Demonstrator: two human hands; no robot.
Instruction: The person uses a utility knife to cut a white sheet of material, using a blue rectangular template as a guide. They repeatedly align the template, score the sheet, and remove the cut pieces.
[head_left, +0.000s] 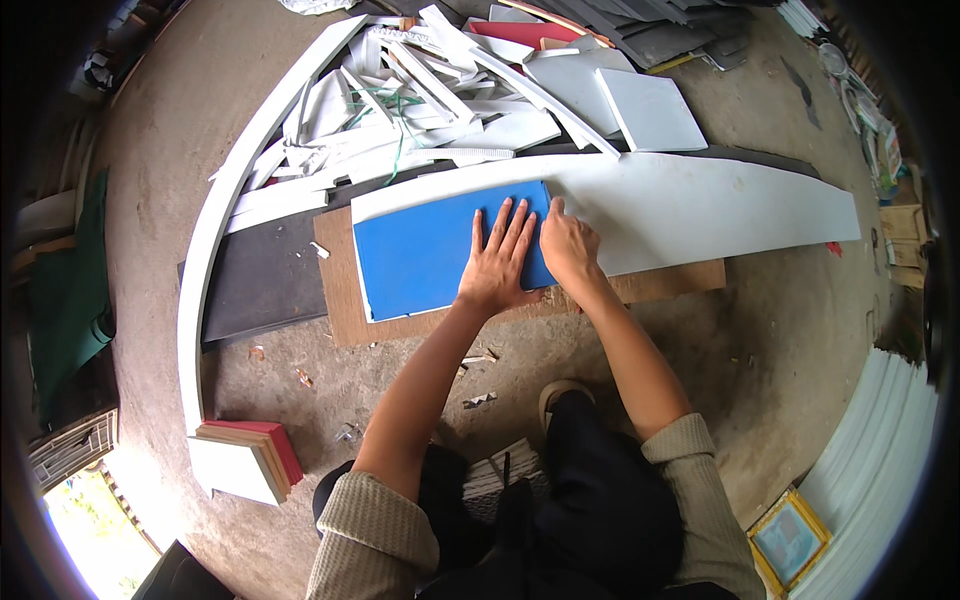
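A blue rectangular panel [415, 250] lies on a long white sheet [710, 205], lined up with the sheet's left end. My left hand [495, 265] presses flat on the panel's right part with its fingers spread. Right beside it, my right hand [570, 245] is closed at the panel's right edge, over the white sheet. Whatever its fingers hold is hidden from this view. Under the sheet is a brown board [342, 285], which shows along the left and near sides.
Beyond the sheet is a heap of white offcuts [430, 100]. A long white strip [215, 215] curves down the left side to a stack of small red, brown and white boards [245, 455]. Dark sheets [265, 275] lie underneath. A gold-framed picture [790, 540] stands at lower right.
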